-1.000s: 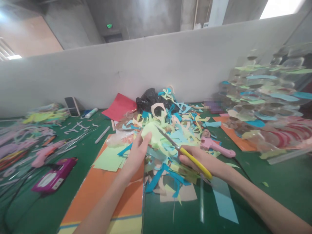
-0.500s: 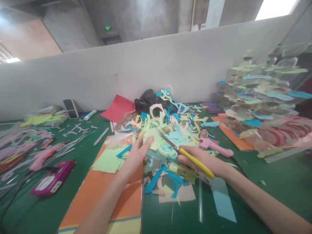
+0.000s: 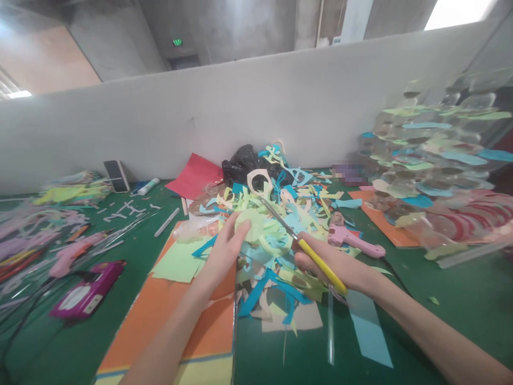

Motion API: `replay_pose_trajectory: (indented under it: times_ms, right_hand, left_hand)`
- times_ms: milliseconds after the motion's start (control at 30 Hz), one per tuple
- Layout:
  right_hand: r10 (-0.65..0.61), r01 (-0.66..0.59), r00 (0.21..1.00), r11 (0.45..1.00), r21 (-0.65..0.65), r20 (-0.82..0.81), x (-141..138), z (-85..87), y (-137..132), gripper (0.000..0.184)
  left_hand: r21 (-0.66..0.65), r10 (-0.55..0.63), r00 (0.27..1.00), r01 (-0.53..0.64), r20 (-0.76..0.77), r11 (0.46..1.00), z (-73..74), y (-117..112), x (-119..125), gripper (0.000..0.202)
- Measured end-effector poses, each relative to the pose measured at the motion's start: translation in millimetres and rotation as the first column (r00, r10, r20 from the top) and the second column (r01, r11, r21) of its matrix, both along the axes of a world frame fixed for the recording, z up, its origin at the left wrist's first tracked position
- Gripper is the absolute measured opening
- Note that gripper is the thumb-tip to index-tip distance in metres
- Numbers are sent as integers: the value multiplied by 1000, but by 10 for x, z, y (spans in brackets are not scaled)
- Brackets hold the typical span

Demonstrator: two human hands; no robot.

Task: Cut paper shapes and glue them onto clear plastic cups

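Pinched in my left hand [image 3: 230, 238] is a pale green piece of paper [image 3: 253, 227] with a rounded edge. My right hand [image 3: 326, 259] grips yellow-handled scissors [image 3: 315, 259], whose metal blades point up and left beside the green paper. Under both hands spreads a heap of paper scraps [image 3: 288, 208] in green, blue and peach. Left of my left hand, light green sheets [image 3: 178, 262] lie on orange card [image 3: 160, 321]. A pink glue gun [image 3: 355, 240] rests just beyond my right hand.
Stacked plastic bottles with paper pieces [image 3: 433, 144] stand at the right. On the left lie another pink glue gun [image 3: 72, 254], a magenta box [image 3: 88, 291] and paper strips. A black plastic bag [image 3: 244, 163] and red paper [image 3: 195, 176] sit by the white partition [image 3: 160, 123].
The scissors and my right hand have shifted slightly right, so the blades stand a little farther from the green paper. My left hand still holds the paper in nearly the same place.
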State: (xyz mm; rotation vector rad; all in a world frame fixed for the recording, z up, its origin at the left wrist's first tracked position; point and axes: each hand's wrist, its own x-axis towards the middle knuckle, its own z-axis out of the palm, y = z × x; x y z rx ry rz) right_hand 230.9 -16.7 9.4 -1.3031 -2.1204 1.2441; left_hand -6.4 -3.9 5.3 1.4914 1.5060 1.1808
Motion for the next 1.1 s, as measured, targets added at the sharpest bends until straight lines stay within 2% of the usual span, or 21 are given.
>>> replay_pose_trajectory:
  times_ms: [167,333,500,867,1100]
  right_hand:
    - [-3,3,998,1000,10,70,-18,49,-5,49]
    - [-15,12,995,1000,29,102,-19,12,8,51]
    - [-6,2,994,999,32,109,15,-18,11,53]
    - [-59,48,989,995,85,135,25,-68,72,50]
    - [-86,80,993,994,75,85,10,-101,79,53]
  left_hand:
    - [-20,-55,998,54,-37,998,-13,-12,4,56]
    - [-91,11,998,-17,-64,996,-4,-65,9,57]
    - [-102,-58,998,54,-37,993,43,-93,45,54]
    - [-91,-237,967,228,-94,969,76,-49,38,52]
    - [-97,-234,966,224,-113,970,63,-43,24,52]
